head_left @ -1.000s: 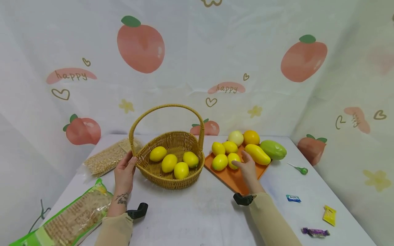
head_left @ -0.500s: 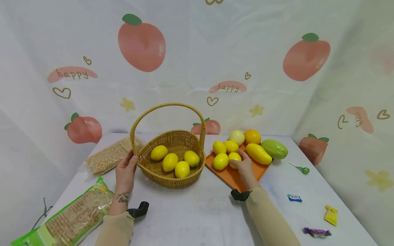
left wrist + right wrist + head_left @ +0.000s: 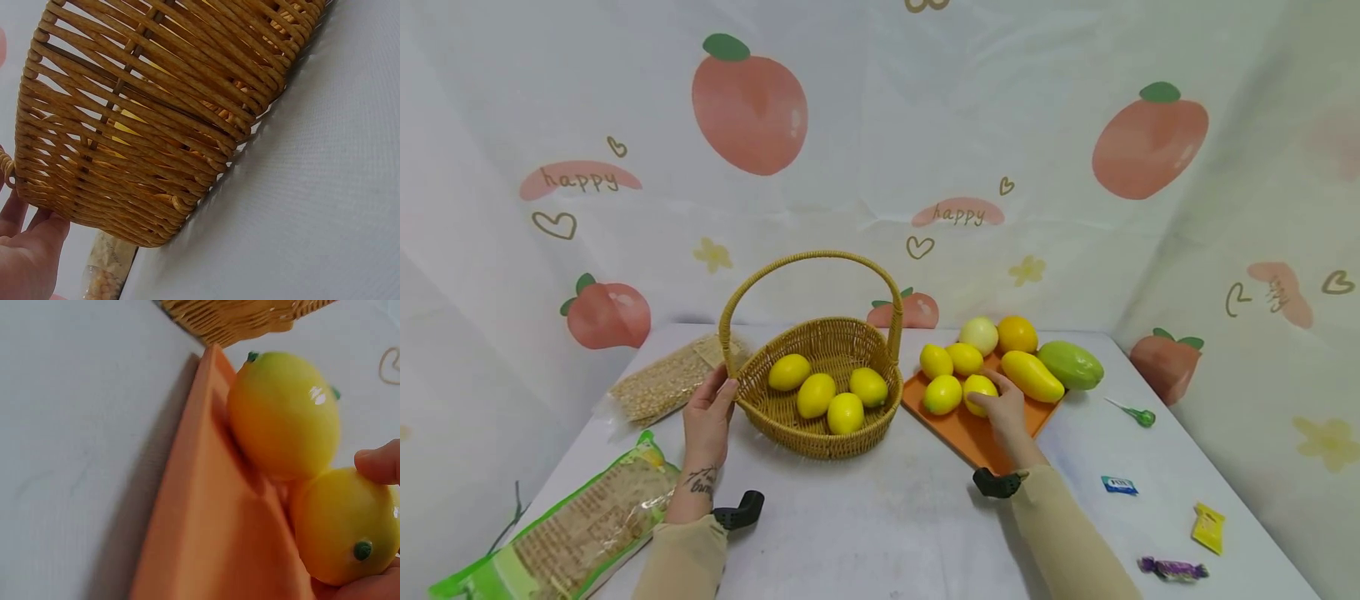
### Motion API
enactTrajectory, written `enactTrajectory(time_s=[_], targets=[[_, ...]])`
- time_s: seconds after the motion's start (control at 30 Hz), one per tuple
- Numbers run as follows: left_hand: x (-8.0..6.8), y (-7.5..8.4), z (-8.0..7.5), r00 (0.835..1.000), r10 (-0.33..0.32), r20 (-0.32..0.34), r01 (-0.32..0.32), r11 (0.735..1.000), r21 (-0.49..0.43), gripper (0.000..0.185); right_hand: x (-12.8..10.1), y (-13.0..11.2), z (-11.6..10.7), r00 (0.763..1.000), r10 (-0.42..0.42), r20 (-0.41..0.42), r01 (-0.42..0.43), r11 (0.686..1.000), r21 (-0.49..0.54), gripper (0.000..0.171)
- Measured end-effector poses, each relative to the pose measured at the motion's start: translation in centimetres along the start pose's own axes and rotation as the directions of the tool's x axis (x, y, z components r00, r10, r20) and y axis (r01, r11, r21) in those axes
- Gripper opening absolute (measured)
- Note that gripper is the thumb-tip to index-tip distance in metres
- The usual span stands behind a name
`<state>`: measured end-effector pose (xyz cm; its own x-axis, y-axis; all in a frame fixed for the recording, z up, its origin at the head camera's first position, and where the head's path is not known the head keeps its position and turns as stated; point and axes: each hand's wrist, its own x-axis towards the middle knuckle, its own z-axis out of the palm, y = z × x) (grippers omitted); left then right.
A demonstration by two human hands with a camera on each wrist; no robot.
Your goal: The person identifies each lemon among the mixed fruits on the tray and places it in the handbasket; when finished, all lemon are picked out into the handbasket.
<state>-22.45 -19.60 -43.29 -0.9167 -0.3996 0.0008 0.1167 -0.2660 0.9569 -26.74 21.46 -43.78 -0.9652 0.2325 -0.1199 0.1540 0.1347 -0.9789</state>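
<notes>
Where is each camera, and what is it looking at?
Head: on the person's head, facing forward and down at the table; both sleeves, the left hand and right hand show.
Left wrist: low beside the basket, facing its woven wall; fingertips touch it.
Right wrist: low over the orange tray, facing the lemon in its grip.
Shared: the basket appears in all three views.

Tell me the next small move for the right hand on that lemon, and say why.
Probably lift it. The right hand already has fingers curled round a lemon on the orange tray, close against another lemon. The left hand rests against the rim of the wicker basket, which holds four lemons. A short lift off the tray, then across toward the basket, seems the natural step.
</notes>
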Motion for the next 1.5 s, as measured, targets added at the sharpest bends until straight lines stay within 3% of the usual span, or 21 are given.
enactTrajectory(time_s=[0.2, 0.33, 0.57, 0.8, 1.07, 1.4, 1.5], targets=[[0.0, 0.1, 0.2, 1.0, 0.011, 0.005, -0.011, 1.0, 0.005, 0.05, -1.8, -1.2, -1.3, 0.999, -0.021, 0.046, 0.023, 0.999, -0.027, 0.059], [0.0, 0.1, 0.2, 1.0, 0.016, 0.003, -0.016, 1.0, -0.005, 0.051, -3.2, -2.1, -1.5, 0.993, -0.035, 0.112, 0.034, 0.999, 0.014, 0.059], [-0.1, 0.0, 0.0, 1.0, 0.01, -0.002, -0.01, 1.0, 0.003, 0.053, -5.3, -3.5, 0.0, 0.958, -0.107, 0.264, 0.079, 0.99, 0.116, 0.06], [-0.1, -0.1, 0.0, 1.0, 0.014, -0.003, -0.014, 1.0, -0.008, 0.053, -6.5, -5.7, 3.6, 0.909, -0.195, 0.367, 0.108, 0.963, 0.245, 0.059], [0.0, 0.0, 0.1, 1.0, 0.02, 0.002, -0.02, 1.0, 0.005, 0.051, -6.3, -8.3, 9.3, 0.854, -0.273, 0.443, 0.158, 0.947, 0.278, 0.058], [-0.1, 0.1, 0.1, 1.0, 0.006, 0.002, -0.006, 1.0, 0.01, 0.053, -3.2, -11.0, 15.9, 0.846, -0.278, 0.455, 0.177, 0.951, 0.253, 0.054], [0.0, 0.1, 0.1, 1.0, 0.009, 0.001, -0.009, 1.0, 0.005, 0.053, -2.2, -11.3, 17.0, 0.858, -0.266, 0.44, 0.179, 0.957, 0.229, 0.053]])
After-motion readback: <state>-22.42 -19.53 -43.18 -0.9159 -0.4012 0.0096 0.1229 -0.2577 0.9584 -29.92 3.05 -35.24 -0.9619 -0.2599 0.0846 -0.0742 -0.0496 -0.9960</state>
